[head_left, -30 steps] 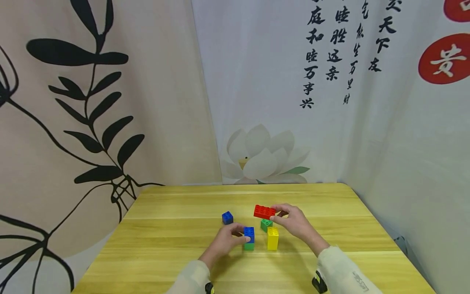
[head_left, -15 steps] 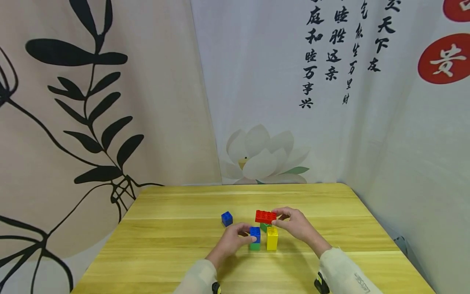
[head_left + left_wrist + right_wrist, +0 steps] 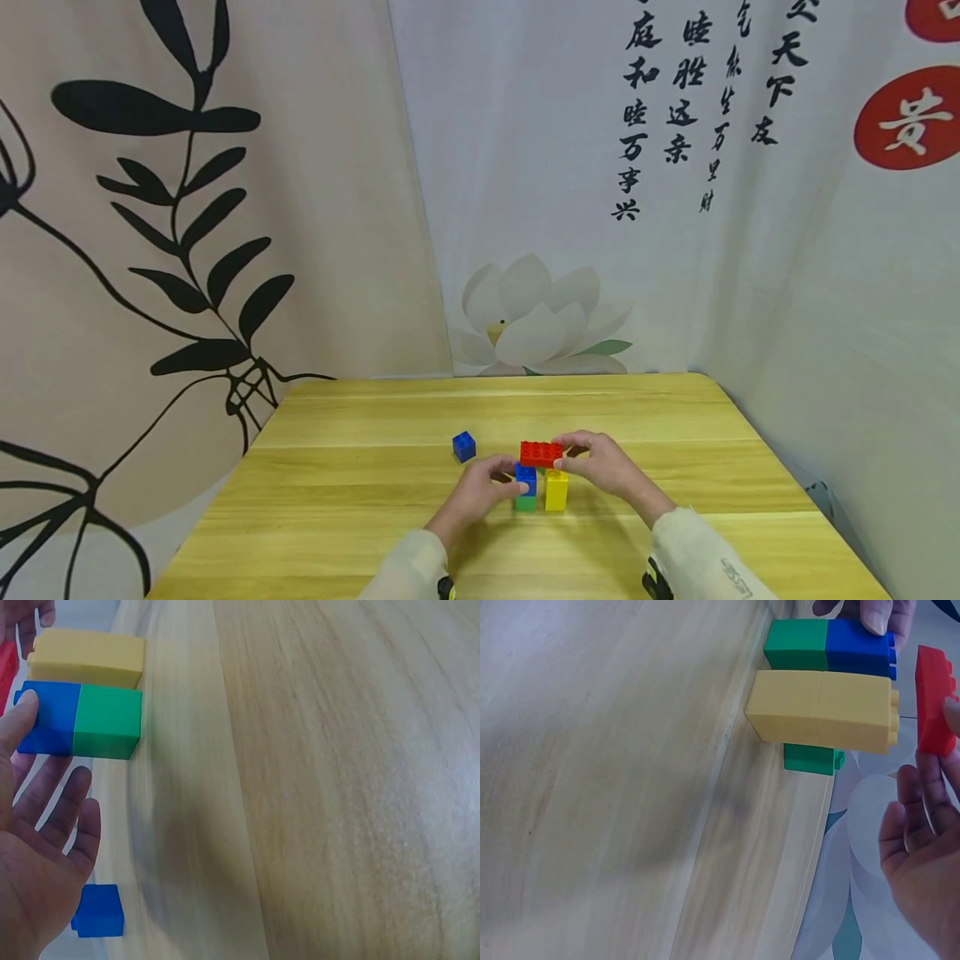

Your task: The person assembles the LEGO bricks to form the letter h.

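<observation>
Two hands on the job: my right hand [image 3: 600, 467] pinches the red brick [image 3: 541, 454] by one end, just above the yellow stack [image 3: 821, 709] and clear of its studs. My left hand [image 3: 483, 483] grips the blue-and-green stack [image 3: 82, 720] by its blue top, bracing it upright on the table [image 3: 360, 517], just beside the yellow one. I'd say hold the red brick level, match studs on both stacks, then press evenly. Shoving one end first could tip something, imo.
</observation>
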Tool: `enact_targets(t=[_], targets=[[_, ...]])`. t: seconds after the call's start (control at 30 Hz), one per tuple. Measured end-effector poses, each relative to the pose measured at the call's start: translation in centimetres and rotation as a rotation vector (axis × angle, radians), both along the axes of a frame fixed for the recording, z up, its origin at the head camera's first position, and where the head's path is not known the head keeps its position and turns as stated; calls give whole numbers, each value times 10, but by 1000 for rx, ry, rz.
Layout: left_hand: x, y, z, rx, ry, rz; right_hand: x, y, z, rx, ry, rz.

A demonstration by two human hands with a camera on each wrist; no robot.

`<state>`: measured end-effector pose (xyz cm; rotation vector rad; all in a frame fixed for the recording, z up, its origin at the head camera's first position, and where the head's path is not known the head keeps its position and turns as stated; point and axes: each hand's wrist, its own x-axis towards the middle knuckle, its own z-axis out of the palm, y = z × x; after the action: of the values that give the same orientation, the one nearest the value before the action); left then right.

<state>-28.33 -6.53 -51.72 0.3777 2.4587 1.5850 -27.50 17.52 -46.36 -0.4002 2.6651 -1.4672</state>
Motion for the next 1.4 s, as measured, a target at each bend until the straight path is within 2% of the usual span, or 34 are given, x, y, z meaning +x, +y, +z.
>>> enact_targets(t=[0.27,0.57,1.0,1.4], targets=[[-1,3,-2,26,28,-20,0,-1,-4,-8,-13,50],[0,0,-3,28,27,-34,0,-1,-7,-7,-25,41],[-1,-4,12,38,39,-36,-1,-2,-10,-11,-21,50],[-2,-2,11,60,70,-41,0,-1,-13,-29,-22,61]])
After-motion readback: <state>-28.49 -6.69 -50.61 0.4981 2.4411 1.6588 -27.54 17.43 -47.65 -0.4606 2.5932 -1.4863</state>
